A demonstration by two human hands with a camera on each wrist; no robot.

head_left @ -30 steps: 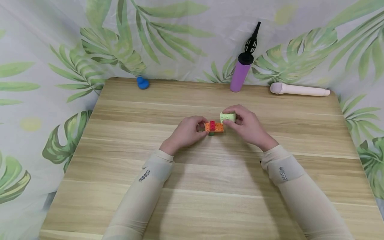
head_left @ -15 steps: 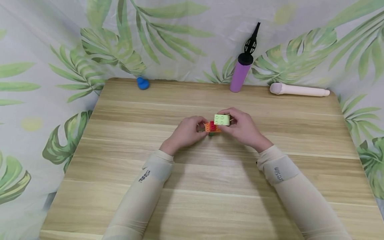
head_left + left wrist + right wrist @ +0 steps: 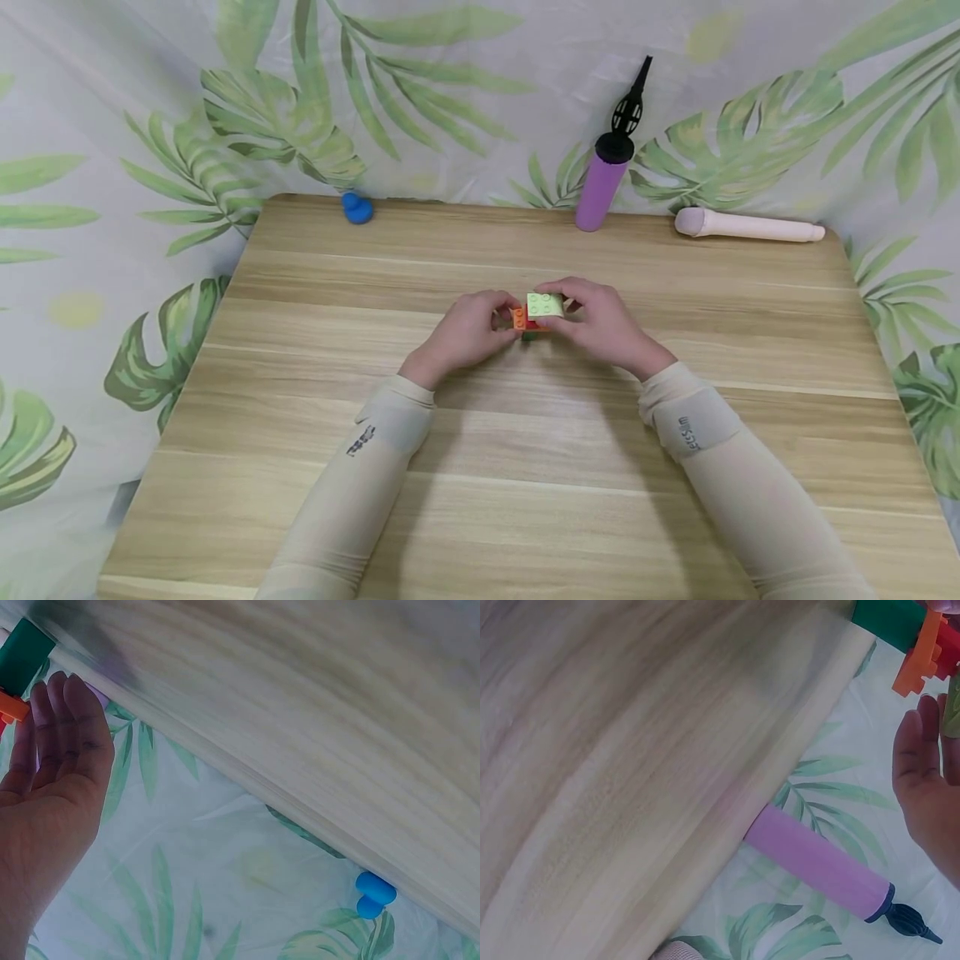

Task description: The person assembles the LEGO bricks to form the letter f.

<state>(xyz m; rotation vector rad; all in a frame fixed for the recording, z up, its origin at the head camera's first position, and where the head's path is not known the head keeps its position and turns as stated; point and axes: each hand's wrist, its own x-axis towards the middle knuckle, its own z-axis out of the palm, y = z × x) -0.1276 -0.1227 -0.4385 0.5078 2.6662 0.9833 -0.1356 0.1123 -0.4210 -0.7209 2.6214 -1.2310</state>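
A small stack of toy building bricks stands mid-table: a dark green brick (image 3: 889, 622) at the bottom, an orange brick (image 3: 518, 318) across it, and a red brick (image 3: 949, 651) on top. With thumb and fingers, my left hand (image 3: 467, 331) grips the orange brick's left end. My right hand (image 3: 606, 323) pinches a light green brick (image 3: 544, 305), its studs facing up, right over the red brick and covering most of it in the head view. In the right wrist view the light green brick is cut off by the frame edge.
Along the back edge of the wooden table (image 3: 480, 467) are a blue toy duck (image 3: 357, 208), a purple hand pump (image 3: 602, 183) with a black nozzle, and a pale pink microphone (image 3: 750, 225). Behind hangs a leaf-patterned cloth (image 3: 435, 100).
My right hand has moved left and slightly toward me, bringing the light green brick from beside the stack to over the red brick, studs turned upward. My left hand stays put.
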